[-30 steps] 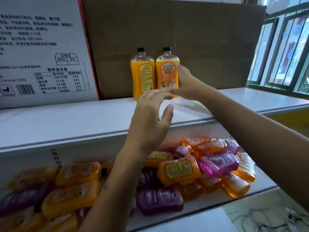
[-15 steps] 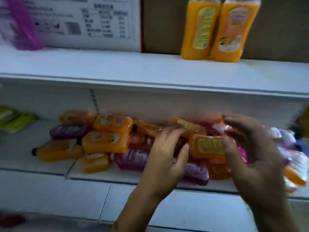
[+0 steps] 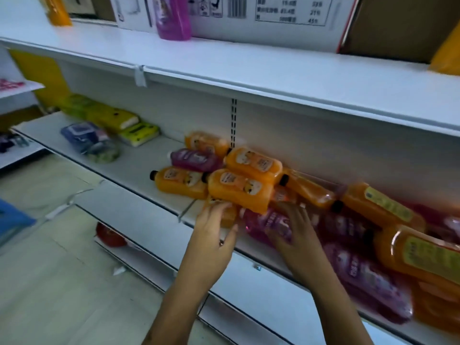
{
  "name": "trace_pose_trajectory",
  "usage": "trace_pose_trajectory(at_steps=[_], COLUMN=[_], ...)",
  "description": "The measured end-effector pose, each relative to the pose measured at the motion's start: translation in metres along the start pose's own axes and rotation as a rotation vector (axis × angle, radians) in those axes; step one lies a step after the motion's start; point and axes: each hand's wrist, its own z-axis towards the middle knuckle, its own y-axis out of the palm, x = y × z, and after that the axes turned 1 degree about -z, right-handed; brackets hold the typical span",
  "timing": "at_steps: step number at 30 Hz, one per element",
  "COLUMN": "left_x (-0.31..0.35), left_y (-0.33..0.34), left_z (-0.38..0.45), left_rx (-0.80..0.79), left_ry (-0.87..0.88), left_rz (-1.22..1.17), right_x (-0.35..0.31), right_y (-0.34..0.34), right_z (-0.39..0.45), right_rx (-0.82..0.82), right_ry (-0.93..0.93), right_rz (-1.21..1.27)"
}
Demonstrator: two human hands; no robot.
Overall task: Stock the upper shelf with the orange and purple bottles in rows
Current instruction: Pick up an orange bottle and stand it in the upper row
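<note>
Bottles lie heaped on the lower shelf (image 3: 139,168), and both hands are down among them. Left hand (image 3: 211,235) has its fingers spread against the small orange bottle (image 3: 227,215) at the front edge, touching but not closed round it as far as the blur shows. Right hand (image 3: 290,235) rests on the purple bottle (image 3: 267,224) just beside, fingers bent over its body; whether it truly grips I cannot tell. Above the fingertips sits a large orange bottle (image 3: 240,190), long axis running left to right, cap (image 3: 206,177) toward the left. These look full, so fairly heavy, with stiff, smooth plastic that may slip; best taken across the flat waist. Upper shelf (image 3: 273,70), overhead, already carries a standing purple bottle (image 3: 173,21)
</note>
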Motion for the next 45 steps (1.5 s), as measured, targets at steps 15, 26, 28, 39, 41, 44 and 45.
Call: trace_pose_trajectory(at_steps=[15, 26, 28, 39, 41, 44, 45], left_x=[-0.037, -0.028, -0.028, -0.014, -0.012, -0.01, -0.01], left_y=[0.022, 0.038, 0.036, 0.018, 0.01, -0.006, -0.009], left_z=[0.097, 0.118, 0.112, 0.096, 0.087, 0.074, 0.07], left_rx=[0.024, 0.264, 0.256, 0.157, 0.135, 0.237, 0.287], left_ry=[-0.181, -0.407, -0.345, -0.372, -0.379, -0.437, -0.459], left_rz=[-0.054, -0.408, -0.474, -1.182, -1.189, -1.213, -1.217], right_x=[0.03, 0.023, 0.019, -0.026, -0.036, -0.046, -0.049], right_y=[0.029, 0.029, 0.024, 0.005, 0.003, 0.005, 0.008], right_z=[0.078, 0.076, 0.068, 0.039, 0.036, 0.032, 0.032], right_rx=[-0.14, -0.066, -0.007, -0.032, -0.079, -0.287, -0.352], right_ry=[0.199, 0.142, 0.123, 0.063, 0.026, -0.049, -0.069], right_rz=[0.022, 0.009, 0.04, 0.282, 0.352, 0.47, 0.509])
